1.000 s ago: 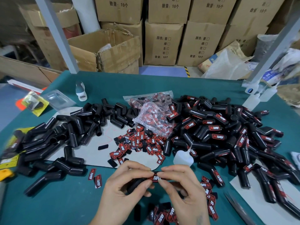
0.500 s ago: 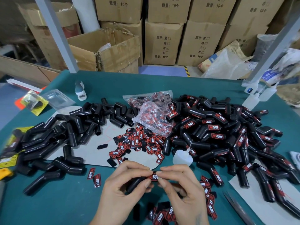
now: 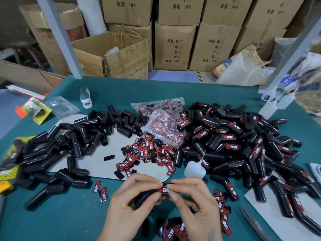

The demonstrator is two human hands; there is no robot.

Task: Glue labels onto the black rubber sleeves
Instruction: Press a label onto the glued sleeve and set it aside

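Black rubber sleeve [image 3: 144, 197] held near centre, above green table [image 3: 57, 221], red label [image 3: 163, 190] on top. Left hand [image 3: 128, 207] and right hand [image 3: 196, 206] both pinch label against sleeve with thumb and forefinger. Glue bottle [image 3: 193, 169] just beyond. Unlabelled sleeves [image 3: 69, 145] left, labelled sleeves [image 3: 243, 145] right, loose labels [image 3: 149, 153] between.

Both hands are bare: no gloves, no rings, no watch or band on either wrist. The left hand [image 3: 128, 206] and the right hand [image 3: 196, 211] enter from the bottom edge with no sleeve reaching into view. The fingers [image 3: 147, 181] are slender, with short, plain, unpainted nails. A small, faint dark mark, too blurred to read, sits by the right wrist.
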